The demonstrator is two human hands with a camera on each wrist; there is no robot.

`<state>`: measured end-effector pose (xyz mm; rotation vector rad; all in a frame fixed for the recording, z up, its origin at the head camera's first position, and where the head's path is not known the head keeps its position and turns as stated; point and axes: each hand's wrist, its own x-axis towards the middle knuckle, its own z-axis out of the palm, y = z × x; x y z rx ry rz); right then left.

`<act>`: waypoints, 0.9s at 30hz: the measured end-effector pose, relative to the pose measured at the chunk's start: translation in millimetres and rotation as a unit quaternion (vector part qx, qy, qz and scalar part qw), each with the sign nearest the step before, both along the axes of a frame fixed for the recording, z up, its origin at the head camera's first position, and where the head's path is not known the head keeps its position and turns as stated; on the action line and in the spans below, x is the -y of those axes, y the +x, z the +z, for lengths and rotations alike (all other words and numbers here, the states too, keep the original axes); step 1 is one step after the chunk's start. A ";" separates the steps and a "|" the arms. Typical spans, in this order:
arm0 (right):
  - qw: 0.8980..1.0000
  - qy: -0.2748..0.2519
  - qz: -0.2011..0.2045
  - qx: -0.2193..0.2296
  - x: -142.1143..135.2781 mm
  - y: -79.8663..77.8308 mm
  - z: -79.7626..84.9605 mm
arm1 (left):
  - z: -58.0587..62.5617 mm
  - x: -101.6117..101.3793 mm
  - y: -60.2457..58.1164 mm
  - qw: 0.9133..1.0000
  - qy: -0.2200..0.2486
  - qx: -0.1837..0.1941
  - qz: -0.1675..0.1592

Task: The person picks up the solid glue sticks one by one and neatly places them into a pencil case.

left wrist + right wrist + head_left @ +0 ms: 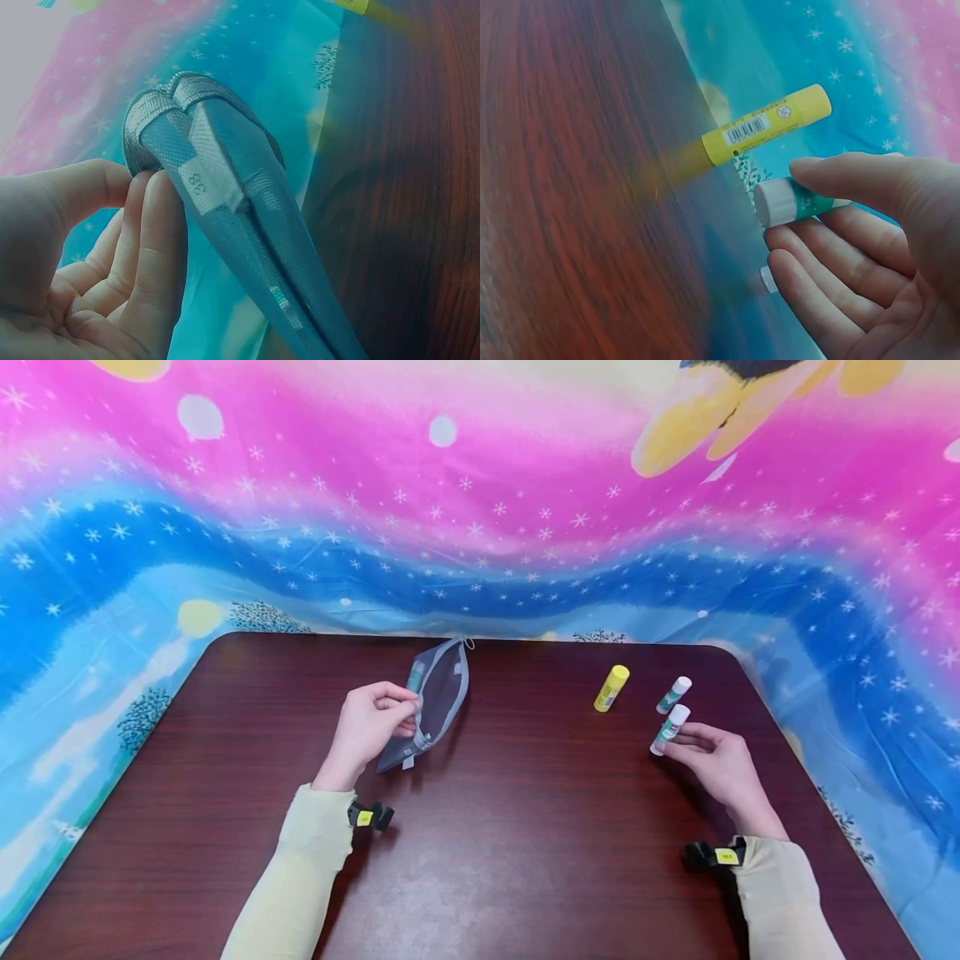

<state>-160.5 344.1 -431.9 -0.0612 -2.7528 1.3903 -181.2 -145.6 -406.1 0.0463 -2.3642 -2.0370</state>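
Observation:
My left hand pinches the rim of a grey mesh zipper pouch between thumb and fingers. The pouch gapes at the top, and a green glue stick shows through its left wall. In the left wrist view, the pouch's side carries a tag marked 38. On the right, my right hand holds a white-capped green glue stick by thumb and fingertips, the cap uppermost. Just behind it stands a similar glue stick. A yellow glue stick is upright to their left.
The dark wood-grain table ends at a back edge close behind the pouch. A patterned pink and blue cloth hangs behind and along both sides. Each wrist wears a black camera mount, one at the left cuff, another at the right cuff.

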 end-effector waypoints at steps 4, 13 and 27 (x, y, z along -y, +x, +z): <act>1.000 0.000 -0.008 -0.012 4.0 0.0 2.2 | 0.8 -0.3 0.3 1.000 0.001 -0.003 0.000; 0.999 -0.006 -0.022 -0.035 10.8 -1.5 6.2 | 1.0 -0.3 0.4 1.000 0.001 -0.007 -0.001; 0.998 -0.032 -0.026 -0.046 22.7 -3.1 11.5 | -1.7 0.6 -1.4 1.000 0.000 -0.006 0.000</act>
